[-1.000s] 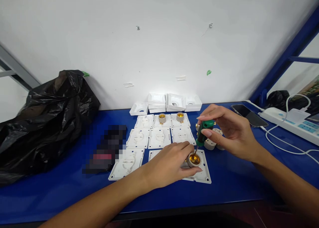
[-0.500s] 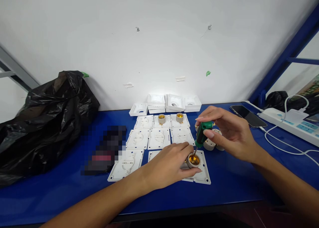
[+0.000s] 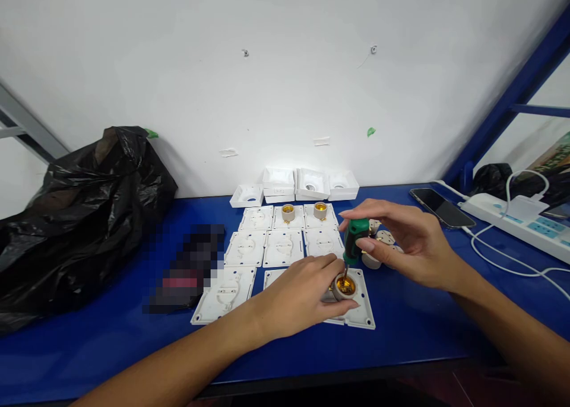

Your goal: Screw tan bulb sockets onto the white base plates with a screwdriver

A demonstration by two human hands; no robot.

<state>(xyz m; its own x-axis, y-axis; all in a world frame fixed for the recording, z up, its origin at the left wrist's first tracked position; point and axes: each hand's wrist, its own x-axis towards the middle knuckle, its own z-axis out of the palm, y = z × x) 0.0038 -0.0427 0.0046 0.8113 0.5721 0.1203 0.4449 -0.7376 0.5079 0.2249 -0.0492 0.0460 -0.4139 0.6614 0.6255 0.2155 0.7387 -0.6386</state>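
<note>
My right hand (image 3: 403, 244) grips the green and black handle of a screwdriver (image 3: 354, 241). The screwdriver stands nearly upright, its tip down inside a lamp socket (image 3: 345, 286) with a brass-coloured lining. Thumb and fingers of my left hand (image 3: 307, 297) close around that socket, which rests on a white square base plate (image 3: 363, 309). Several more white plates (image 3: 283, 248) lie in rows beyond my left hand. On two of the far plates sit other lamp sockets (image 3: 288, 212). Partly behind my right hand is a group of loose sockets (image 3: 371, 260).
White square covers (image 3: 247, 196) are piled against the wall. A black plastic bag (image 3: 102, 217) bulges at the left, near a blurred dark object (image 3: 187, 270). On the right, a phone (image 3: 442, 207) and a white power strip (image 3: 516, 220) with cables lie on the blue table (image 3: 401, 347).
The screwdriver has become more upright, its handle shifting slightly left with my right hand. My left hand stays on the socket.
</note>
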